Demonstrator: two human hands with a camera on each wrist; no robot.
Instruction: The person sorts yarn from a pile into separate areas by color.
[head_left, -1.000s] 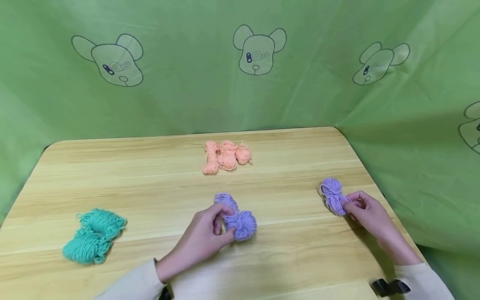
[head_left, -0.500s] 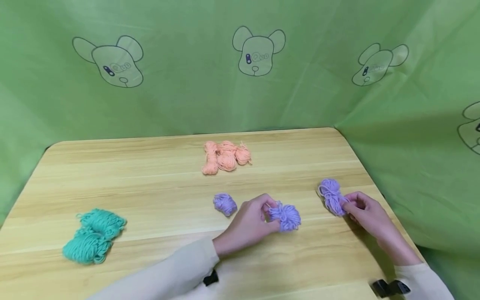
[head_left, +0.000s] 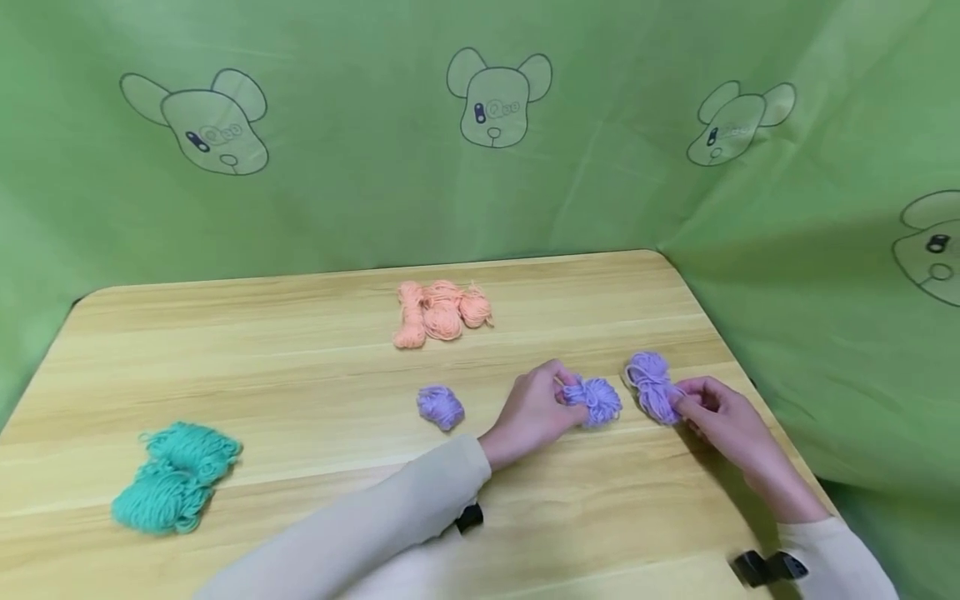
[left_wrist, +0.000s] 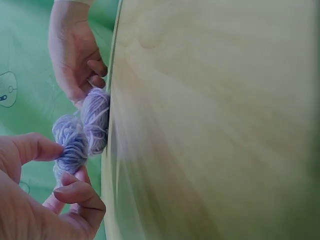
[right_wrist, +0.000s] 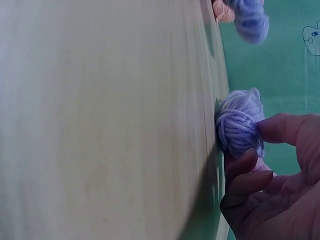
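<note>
In the head view my left hand [head_left: 536, 412] pinches a purple yarn skein [head_left: 598, 401] by its left end, just left of a second purple skein [head_left: 651, 387]. My right hand [head_left: 723, 421] grips that second skein at its lower right side, and it lies on the table. The left wrist view has thumb and fingers on either side of the held skein [left_wrist: 71, 142], with the other skein [left_wrist: 95, 120] behind it. A smaller purple yarn ball [head_left: 441, 407] lies on the table left of my left hand.
Several peach yarn bundles [head_left: 442, 312] lie side by side near the back of the wooden table [head_left: 300, 350]. Two teal skeins [head_left: 176, 479] lie together at the left. Green cloth [head_left: 360, 200] hangs behind the table and along its right side.
My left hand has carried its purple skein rightward and away from the smaller purple ball, close to the right-hand skein. My right hand keeps its hold. The head view has shifted slightly.
</note>
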